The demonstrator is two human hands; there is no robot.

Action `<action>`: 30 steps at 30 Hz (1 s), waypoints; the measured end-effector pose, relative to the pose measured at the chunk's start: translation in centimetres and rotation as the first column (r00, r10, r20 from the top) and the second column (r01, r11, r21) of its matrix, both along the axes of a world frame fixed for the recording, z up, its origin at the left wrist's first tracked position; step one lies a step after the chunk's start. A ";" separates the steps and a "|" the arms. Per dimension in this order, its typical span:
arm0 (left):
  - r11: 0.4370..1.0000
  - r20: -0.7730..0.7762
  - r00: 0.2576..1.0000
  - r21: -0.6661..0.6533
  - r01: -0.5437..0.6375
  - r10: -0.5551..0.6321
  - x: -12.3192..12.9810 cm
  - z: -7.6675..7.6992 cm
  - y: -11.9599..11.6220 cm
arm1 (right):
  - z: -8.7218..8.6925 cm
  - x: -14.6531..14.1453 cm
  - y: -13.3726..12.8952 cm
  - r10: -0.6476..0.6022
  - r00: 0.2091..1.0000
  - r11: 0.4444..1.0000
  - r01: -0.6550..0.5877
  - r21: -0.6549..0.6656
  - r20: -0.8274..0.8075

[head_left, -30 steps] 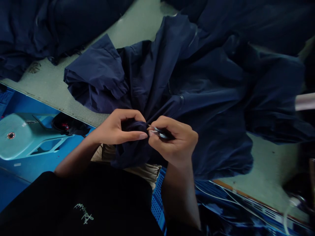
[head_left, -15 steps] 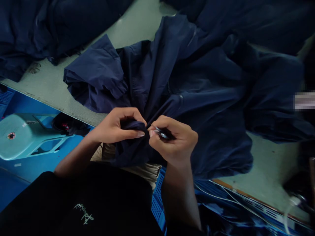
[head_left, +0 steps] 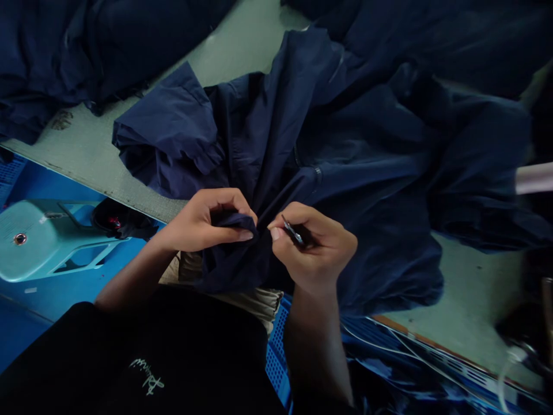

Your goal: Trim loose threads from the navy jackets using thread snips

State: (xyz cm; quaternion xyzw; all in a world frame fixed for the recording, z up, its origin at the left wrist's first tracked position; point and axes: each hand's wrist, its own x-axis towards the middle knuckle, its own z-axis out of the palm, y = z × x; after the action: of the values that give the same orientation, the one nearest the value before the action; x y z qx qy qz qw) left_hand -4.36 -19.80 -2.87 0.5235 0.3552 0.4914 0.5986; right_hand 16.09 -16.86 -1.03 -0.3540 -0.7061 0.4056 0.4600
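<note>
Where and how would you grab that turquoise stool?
I'd grip the turquoise stool by its seat's near rim, coming from the near side: the edge there is broad and rounded, with blue floor beside it, whereas a dark bundle crowds the legs on the far side.

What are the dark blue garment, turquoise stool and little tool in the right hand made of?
The garment: probably woven synthetic, by its faint sheen and crisp creases. The stool: likely smooth moulded plastic, legs and seat seemingly one piece. The tool in the right hand: apparently polished metal, given its glint; the rest is hidden.
</note>
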 end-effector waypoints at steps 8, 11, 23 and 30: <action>0.996 0.149 0.987 -0.069 -0.051 0.061 0.1 -0.1 -0.1 | -1.0 1.3 0.0 0.036 0.996 0.999 -0.037 -0.017 -0.081; 0.994 0.207 0.977 -0.100 -0.033 0.053 0.1 -0.1 -0.1 | -0.8 1.4 0.1 0.056 0.998 0.997 -0.055 0.062 -0.017; 0.993 0.238 0.971 -0.121 0.001 0.028 -0.2 -0.4 -0.2 | -0.3 1.3 0.1 0.133 0.990 0.990 -0.131 -0.052 0.046; 0.993 0.212 0.977 -0.120 0.009 0.017 -0.3 -0.2 -0.1 | -0.3 1.1 0.1 0.122 0.991 0.992 -0.121 -0.028 0.056</action>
State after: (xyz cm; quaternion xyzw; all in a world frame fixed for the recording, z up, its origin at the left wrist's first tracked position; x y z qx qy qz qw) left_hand -4.63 -19.86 -3.11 0.4302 0.3190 0.5236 0.6625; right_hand 17.15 -16.72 -1.32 -0.3274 -0.7343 0.4311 0.4096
